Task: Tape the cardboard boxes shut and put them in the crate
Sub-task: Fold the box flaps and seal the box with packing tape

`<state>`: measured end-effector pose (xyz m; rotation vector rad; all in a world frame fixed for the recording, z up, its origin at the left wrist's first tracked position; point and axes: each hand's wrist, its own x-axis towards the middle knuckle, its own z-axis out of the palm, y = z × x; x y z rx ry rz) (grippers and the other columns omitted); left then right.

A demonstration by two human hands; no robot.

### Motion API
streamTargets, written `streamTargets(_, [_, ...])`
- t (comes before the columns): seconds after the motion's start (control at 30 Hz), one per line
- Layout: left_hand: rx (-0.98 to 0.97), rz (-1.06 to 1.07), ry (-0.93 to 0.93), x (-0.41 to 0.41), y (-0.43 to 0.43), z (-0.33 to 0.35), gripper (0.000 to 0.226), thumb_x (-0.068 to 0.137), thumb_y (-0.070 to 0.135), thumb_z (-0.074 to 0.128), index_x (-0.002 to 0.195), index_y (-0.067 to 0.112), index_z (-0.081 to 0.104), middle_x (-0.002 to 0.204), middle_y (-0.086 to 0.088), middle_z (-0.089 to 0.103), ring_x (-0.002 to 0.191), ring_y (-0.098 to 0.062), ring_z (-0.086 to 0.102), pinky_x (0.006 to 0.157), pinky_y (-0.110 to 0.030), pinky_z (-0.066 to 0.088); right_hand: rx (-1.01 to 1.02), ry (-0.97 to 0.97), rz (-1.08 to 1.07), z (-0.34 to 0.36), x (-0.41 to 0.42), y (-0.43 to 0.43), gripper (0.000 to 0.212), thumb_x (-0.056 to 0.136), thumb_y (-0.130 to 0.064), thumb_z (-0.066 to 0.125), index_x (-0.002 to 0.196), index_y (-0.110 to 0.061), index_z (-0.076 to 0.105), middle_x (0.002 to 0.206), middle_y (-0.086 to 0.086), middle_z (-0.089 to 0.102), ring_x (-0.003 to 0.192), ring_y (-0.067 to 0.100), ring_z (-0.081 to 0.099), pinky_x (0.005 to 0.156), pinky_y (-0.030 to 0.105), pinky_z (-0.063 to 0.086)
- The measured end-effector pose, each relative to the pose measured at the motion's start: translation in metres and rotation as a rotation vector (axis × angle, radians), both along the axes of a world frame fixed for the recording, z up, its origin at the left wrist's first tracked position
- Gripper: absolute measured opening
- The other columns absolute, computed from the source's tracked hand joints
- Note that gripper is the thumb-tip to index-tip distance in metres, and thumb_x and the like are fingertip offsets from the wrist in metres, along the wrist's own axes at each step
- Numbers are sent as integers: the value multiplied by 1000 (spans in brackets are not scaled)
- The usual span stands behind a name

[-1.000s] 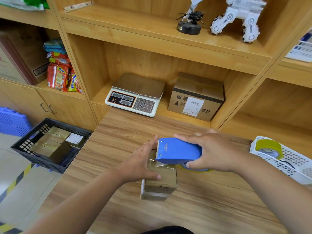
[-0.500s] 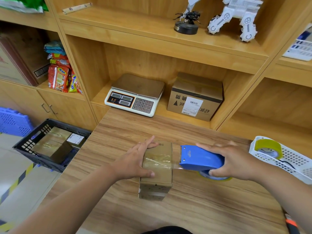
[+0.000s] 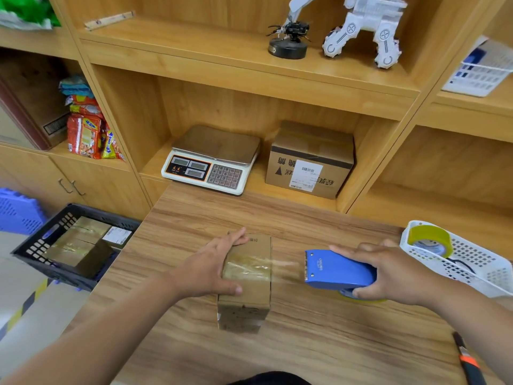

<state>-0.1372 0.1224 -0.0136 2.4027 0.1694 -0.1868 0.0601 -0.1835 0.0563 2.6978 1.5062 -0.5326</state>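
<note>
1. A person is sealing a small brown cardboard box [image 3: 249, 276] in the middle of a wood-grain table [image 3: 319, 351]. The box is sitting just in front of them, between the two hands.
2. The left hand [image 3: 208, 269] is pressing flat on the box's top from the left, fingers stretched out, thumb spread along the near edge, gripping nothing. It appears to be pinning the light box so the pull of the tape is not dragging it sideways.
3. The right hand [image 3: 391, 273] is wrapping fingers and thumb round a blue plastic tape dispenser [image 3: 336, 269]. It is holding the dispenser to the right of the box and apart from it, with the toothed cutting edge facing left toward the box.
4. A strip of clear tape [image 3: 286, 270] is stretching from the box's top to the dispenser, blurred across the gap. The gap looks meant to leave enough length for folding down the right side before cutting.
5. The box's long axis is running away from the person toward the shelving, one short end facing the camera. The tape is crossing the box the short way, left to right.
6. A black plastic crate [image 3: 37, 250] is waiting below the table's left edge, well apart from the box. It is already holding taped boxes [image 3: 72, 250].
</note>
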Motion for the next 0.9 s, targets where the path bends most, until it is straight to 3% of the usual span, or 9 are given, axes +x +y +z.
streamTargets(0.1, [133, -3, -3, 5, -5, 8, 121, 57, 61, 75, 147, 44, -4, 147, 31, 20, 145, -13, 2, 118, -32, 4, 5, -40, 28, 1, 3, 1, 76, 73, -68, 55, 121, -79, -3, 92, -27, 41, 87, -3, 26, 74, 13, 26])
streamTargets(0.2, [332, -53, 17, 17, -18, 20, 124, 57, 60, 74, 149, 34, -5, 155, 12, 15, 143, -11, 1, 103, -18, -14, 10, -57, 45, 2, 5, 2, 76, 73, -67, 55, 119, -80, -4, 89, -26, 39, 85, 0, 27, 74, 11, 24])
streamTargets(0.27, [412, -64, 7, 27, -34, 25, 121, 61, 60, 72, 150, 29, -5, 155, 5, 11, 143, -13, 1, 102, -20, -13, 13, -59, 48, 2, 6, 2, 75, 73, -68, 54, 118, -81, -5, 89, -25, 39, 86, 4, 27, 74, 13, 25])
streamTargets(0.37, [345, -4, -75, 48, -68, 24, 85, 85, 50, 56, 151, 21, 11, 155, -1, 16, 144, -19, 4, 113, -26, -1, 22, -59, 53, 3, 8, 0, 75, 72, -69, 52, 117, -82, -7, 88, -25, 38, 85, 5, 28, 75, 16, 29])
streamTargets(0.47, [313, 47, -180, 62, -95, 14, 47, 101, 29, 37, 145, 11, 32, 152, -8, 28, 143, -22, 13, 113, -25, 0, 22, -58, 55, 4, 7, -3, 75, 72, -70, 51, 118, -81, -7, 88, -26, 38, 84, 4, 27, 77, 19, 32])
streamTargets(0.57, [350, 100, -282, 64, -103, -1, 38, 103, 25, 32, 135, 11, 47, 147, -6, 38, 140, -19, 21, 112, -22, -8, 14, -44, 48, 5, 7, -8, 77, 74, -68, 53, 121, -80, -6, 90, -24, 39, 85, 5, 27, 73, 19, 30])
streamTargets(0.67, [350, 97, -329, 61, -97, -10, 34, 102, 27, 31, 127, 16, 52, 142, -3, 44, 141, -15, 20, 105, -12, -19, 38, 23, 22, 3, 7, -11, 80, 73, -65, 59, 123, -80, -2, 93, -26, 41, 89, -1, 28, 72, 16, 27])
streamTargets(0.8, [296, 104, -352, 59, -89, -14, 25, 101, 28, 33, 108, 19, 56, 133, 0, 51, 139, -11, 23, 114, -17, -6, 69, 88, 12, 1, 7, -11, 83, 73, -60, 65, 121, -82, 2, 95, -29, 41, 93, -8, 24, 74, 13, 26])
streamTargets(0.9, [302, 101, -337, 58, -89, -14, 23, 100, 29, 36, 103, 20, 56, 127, 0, 54, 137, -10, 27, 117, -22, 1, 13, 24, 50, 1, 7, -9, 81, 74, -63, 60, 120, -82, -4, 92, -25, 40, 89, 2, 28, 71, 15, 27])
